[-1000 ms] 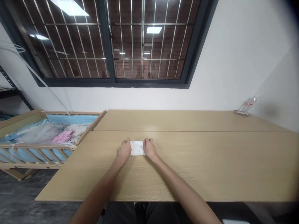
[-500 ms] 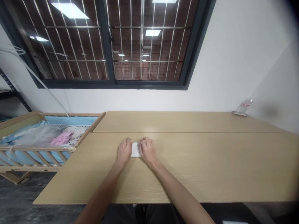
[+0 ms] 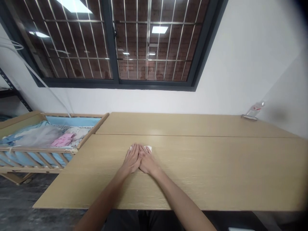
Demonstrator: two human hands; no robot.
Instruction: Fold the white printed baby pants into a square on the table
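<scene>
A small white piece (image 3: 149,148), which looks like folded paper or tissue, lies on the light wooden table (image 3: 204,166). Both my hands rest flat on top of it and hide most of it; only its far corners show past the fingers. My left hand (image 3: 132,158) is open, fingers stretched out and pointing away from me. Touching it at the thumb side, my right hand (image 3: 146,159) is open too, with its fingers laid over the right part of the white piece.
Left of the table stands a wooden crib (image 3: 77,150) with blue lining, a pink cloth (image 3: 63,140) and other fabrics. A clear plastic packet (image 3: 255,109) leans at the table's far right corner. A barred window (image 3: 154,84) is set in the wall behind.
My hands have gone from gripping the white piece's two sides to lying flat over it, side by side. The fingers have straightened, and the camera has tilted slightly.
</scene>
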